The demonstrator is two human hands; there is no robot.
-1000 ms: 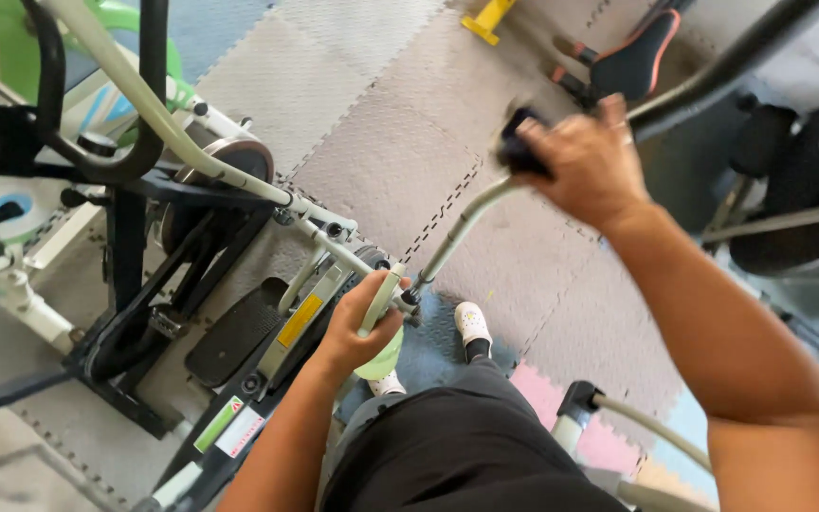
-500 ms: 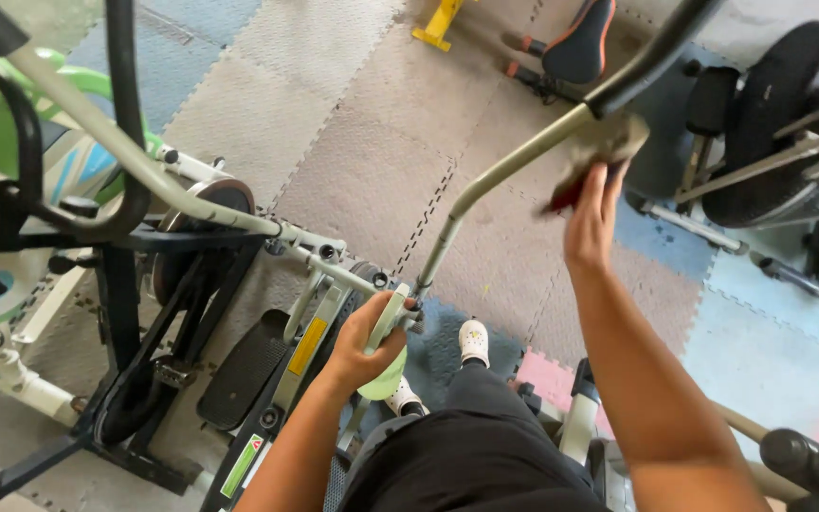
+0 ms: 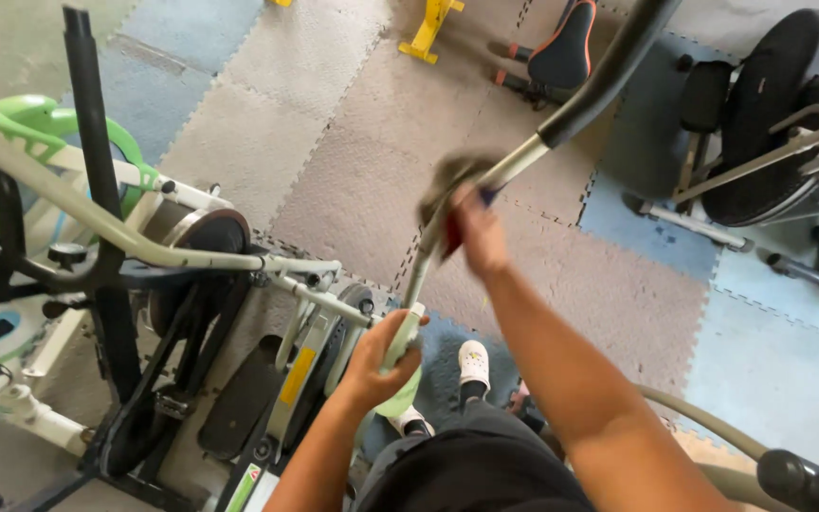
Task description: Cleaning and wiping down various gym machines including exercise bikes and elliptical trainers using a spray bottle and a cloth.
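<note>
A soft, limp cloth [image 3: 447, 185] is pressed by the right hand [image 3: 476, 232], fingers closed over it, against the stiff, smooth metal handlebar [image 3: 523, 156] of an exercise machine, steadied lower down by the left hand [image 3: 381, 365] gripping it, above the floor mats [image 3: 334, 190].

Pale metal handlebar [image 3: 485, 190] of an elliptical trainer, rising slantwise over the foam-mat floor, black foam grip above, dark blurred cloth [image 3: 447, 185] wrapped mid-bar.
</note>
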